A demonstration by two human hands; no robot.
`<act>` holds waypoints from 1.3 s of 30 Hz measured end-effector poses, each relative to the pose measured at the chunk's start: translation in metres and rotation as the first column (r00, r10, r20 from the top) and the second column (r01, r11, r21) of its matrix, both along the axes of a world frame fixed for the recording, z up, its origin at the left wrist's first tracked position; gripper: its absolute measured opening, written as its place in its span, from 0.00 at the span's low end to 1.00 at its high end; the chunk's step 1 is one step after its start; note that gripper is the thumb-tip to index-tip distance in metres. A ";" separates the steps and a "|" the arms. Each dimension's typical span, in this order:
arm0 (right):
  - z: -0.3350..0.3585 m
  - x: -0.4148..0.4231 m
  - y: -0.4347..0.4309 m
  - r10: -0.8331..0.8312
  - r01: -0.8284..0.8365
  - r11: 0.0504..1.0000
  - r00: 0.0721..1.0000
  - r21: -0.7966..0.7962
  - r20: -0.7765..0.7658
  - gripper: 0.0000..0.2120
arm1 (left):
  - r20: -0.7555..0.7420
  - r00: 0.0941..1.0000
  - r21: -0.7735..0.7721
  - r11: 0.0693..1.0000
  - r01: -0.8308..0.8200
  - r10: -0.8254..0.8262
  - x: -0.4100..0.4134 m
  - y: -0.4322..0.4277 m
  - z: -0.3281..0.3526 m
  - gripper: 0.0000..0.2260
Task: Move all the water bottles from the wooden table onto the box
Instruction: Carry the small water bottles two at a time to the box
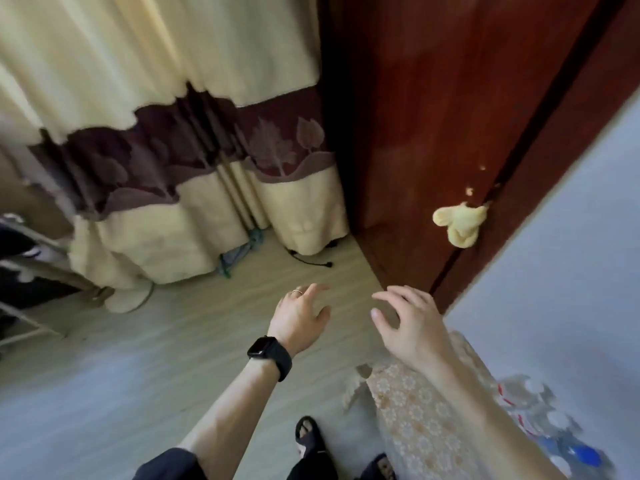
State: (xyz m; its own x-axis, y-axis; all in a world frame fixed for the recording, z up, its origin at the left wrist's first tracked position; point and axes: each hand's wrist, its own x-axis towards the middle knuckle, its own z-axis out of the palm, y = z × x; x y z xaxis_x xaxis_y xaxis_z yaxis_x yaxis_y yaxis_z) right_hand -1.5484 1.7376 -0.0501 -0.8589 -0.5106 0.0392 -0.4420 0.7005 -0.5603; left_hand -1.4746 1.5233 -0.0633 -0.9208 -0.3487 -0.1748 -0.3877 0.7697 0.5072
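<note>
Obs., single head view, motion blur throughout.

Left hand (299, 318): held out over the floor (138, 358), palm down, fingers spread and loosely bent, holding nothing. Thin ring (297, 291) on one finger, black watch (268, 356) on the wrist.

Right hand (407, 323): beside the left, apart from it, fingers likewise spread and relaxed, empty. Its forearm passes above a surface draped in a floral lace cloth (412, 410); cannot tell whether this is the counter or the box.

Water bottles (554, 420): clear plastic, clustered at lower right on the far side of the right forearm, against the pale wall (571, 254). White caps, one blue cap (585, 457), red-and-white labels. Too blurred to count. They lie behind and to the right of the right hand, well apart from both hands; neither hand touches them.

Surroundings: cream curtain (156, 116) with a dark leaf-patterned band, red-brown door (433, 116) with a yellow cloth (459, 225) wedged at its edge, black cable (308, 259) on the floor, sandalled foot (306, 434) below.
</note>
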 end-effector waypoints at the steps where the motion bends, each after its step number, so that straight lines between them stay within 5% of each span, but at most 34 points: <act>1: 0.007 0.003 -0.031 0.101 -0.101 0.995 0.995 -0.008 -0.019 0.14 | -0.026 0.995 -0.017 0.995 -0.096 0.095 0.026 -0.025 0.006 0.21; 5: 0.041 0.051 -0.163 0.464 -0.466 0.885 0.882 -0.003 -0.077 0.19 | -0.119 0.880 -0.103 0.876 -0.471 0.460 0.159 -0.114 0.035 0.21; 10: 0.083 0.174 -0.308 0.778 -0.786 0.617 0.601 0.042 -0.184 0.21 | -0.212 0.575 -0.130 0.560 -0.818 0.790 0.357 -0.179 0.071 0.21; 14: 0.116 0.299 -0.403 0.883 -0.912 0.409 0.385 0.039 -0.269 0.21 | -0.293 0.341 -0.149 0.309 -0.939 0.894 0.502 -0.210 0.107 0.20; 20: 0.159 0.468 -0.503 0.920 -0.984 0.169 0.136 0.058 -0.369 0.26 | -0.387 0.128 -0.180 0.061 -0.982 0.913 0.662 -0.245 0.160 0.20; 27: 0.196 0.593 -0.589 0.923 -1.000 0.017 0.020 -0.012 -0.385 0.23 | -0.439 -0.016 -0.206 -0.118 -0.971 0.899 0.781 -0.297 0.205 0.19; 39: 0.245 0.740 -0.816 0.873 -0.982 -0.157 -0.086 -0.109 -0.480 0.21 | -0.489 -0.130 -0.257 -0.285 -0.923 0.862 0.912 -0.463 0.258 0.20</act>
State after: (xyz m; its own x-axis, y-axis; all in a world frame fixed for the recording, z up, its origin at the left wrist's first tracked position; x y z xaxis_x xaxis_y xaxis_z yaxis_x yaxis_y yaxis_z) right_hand -0.8086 0.9211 0.1947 0.5684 -0.6515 0.5024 -0.5537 -0.7546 -0.3521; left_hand -0.5627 1.0605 0.1949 0.5046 -0.7679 0.3946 -0.8436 -0.3415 0.4143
